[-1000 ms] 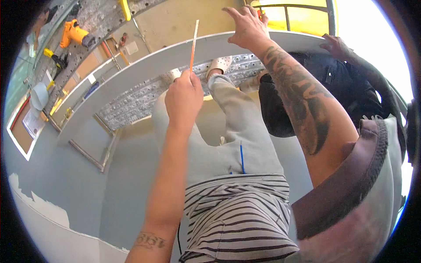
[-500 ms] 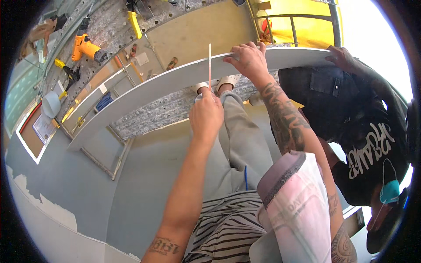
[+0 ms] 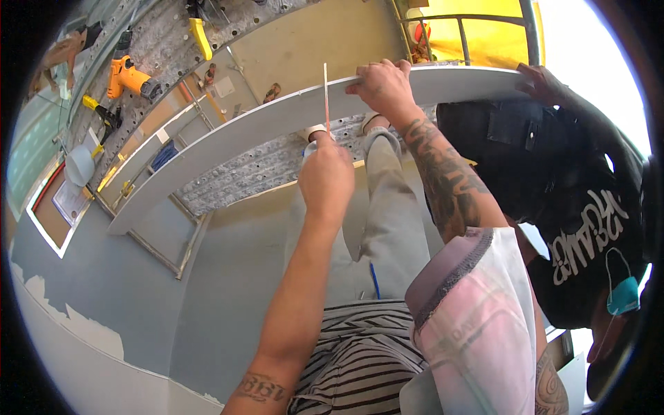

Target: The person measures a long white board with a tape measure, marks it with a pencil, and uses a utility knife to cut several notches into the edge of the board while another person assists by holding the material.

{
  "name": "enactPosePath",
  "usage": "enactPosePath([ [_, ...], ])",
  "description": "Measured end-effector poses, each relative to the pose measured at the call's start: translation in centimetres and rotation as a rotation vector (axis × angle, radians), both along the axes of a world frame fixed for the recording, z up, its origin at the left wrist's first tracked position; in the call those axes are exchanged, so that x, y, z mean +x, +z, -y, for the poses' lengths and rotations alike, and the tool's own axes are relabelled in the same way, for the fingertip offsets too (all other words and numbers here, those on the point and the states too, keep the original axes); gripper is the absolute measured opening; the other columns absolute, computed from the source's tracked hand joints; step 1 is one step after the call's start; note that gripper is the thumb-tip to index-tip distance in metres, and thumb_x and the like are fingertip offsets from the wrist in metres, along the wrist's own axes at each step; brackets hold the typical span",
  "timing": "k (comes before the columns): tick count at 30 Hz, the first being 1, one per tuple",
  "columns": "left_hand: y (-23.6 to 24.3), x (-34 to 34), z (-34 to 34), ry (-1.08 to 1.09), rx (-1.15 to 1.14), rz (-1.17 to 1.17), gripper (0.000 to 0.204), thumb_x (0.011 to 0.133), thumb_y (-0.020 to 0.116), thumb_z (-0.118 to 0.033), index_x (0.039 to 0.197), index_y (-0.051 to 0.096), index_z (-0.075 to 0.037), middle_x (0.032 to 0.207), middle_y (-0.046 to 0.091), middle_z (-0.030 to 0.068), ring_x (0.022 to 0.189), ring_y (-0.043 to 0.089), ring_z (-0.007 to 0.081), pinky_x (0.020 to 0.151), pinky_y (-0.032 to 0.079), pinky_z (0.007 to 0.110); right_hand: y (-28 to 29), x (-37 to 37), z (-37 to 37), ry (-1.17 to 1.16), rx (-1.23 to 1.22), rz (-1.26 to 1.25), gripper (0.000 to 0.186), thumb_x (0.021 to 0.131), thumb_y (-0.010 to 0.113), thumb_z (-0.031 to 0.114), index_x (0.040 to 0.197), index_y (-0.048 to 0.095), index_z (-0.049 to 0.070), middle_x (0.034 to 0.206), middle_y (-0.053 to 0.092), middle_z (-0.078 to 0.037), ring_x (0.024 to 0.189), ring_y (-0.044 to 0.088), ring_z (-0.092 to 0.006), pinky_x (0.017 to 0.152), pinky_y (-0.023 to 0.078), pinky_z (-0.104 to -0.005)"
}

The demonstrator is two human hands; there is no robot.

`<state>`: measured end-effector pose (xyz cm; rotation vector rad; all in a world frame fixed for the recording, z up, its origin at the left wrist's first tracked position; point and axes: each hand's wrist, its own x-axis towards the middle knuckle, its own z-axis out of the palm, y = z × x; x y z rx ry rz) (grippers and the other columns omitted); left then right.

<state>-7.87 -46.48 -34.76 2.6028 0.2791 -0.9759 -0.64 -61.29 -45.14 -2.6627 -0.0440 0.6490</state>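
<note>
Left hand (image 3: 326, 181) closed round a thin pale strip (image 3: 326, 97), raised across the grey panel (image 3: 277, 119); contact unclear. Right hand (image 3: 384, 88) gripping panel's upper edge; co-worker's hand (image 3: 541, 84) at its right end. Apparently aligning strip with edge; next move calls for steady support.

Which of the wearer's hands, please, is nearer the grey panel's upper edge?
Right hand: it touches the grey panel there; the left hand is lower in view, holding a thin strip.
</note>
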Motion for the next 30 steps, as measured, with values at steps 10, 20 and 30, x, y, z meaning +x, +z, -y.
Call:
enactPosePath([
  [10, 0.2, 0.1, 0.7, 0.118, 0.008, -0.059, 0.025, 0.095, 0.047, -0.020, 0.093, 0.060, 0.001, 0.084, 0.066, 0.0263, 0.082, 0.063, 0.0460, 0.073, 0.047, 0.055, -0.4, 0.5, -0.1, 0.037, -0.005, -0.058, 0.033, 0.079, 0.071, 0.043, 0.089, 0.074, 0.012, 0.085, 0.070, -0.009, 0.094, 0.062, -0.0274, 0.087, 0.031, -0.0484],
  [20, -1.3, 1.0, 1.5, 0.087, 0.059, -0.047, 0.024, 0.091, 0.053, -0.017, 0.099, 0.058, 0.005, 0.075, 0.066, 0.0254, 0.074, 0.066, 0.0434, 0.067, 0.052, 0.053, -1.2, -0.1, 0.1, -0.002, 0.037, -0.005, 0.026, 0.078, 0.073, 0.039, 0.087, 0.075, 0.015, 0.079, 0.070, -0.008, 0.092, 0.063, -0.0258, 0.092, 0.030, -0.0488],
  [30, -2.3, 2.7, 0.8, 0.056, 0.022, -0.078, 0.025, 0.091, 0.056, -0.019, 0.099, 0.058, 0.004, 0.082, 0.067, 0.0258, 0.083, 0.067, 0.0436, 0.075, 0.052, 0.052, 0.3, 0.1, -0.4, 0.030, -0.004, -0.017, 0.030, 0.079, 0.071, 0.043, 0.087, 0.074, 0.014, 0.078, 0.069, -0.008, 0.091, 0.063, -0.0260, 0.086, 0.032, -0.0476],
])
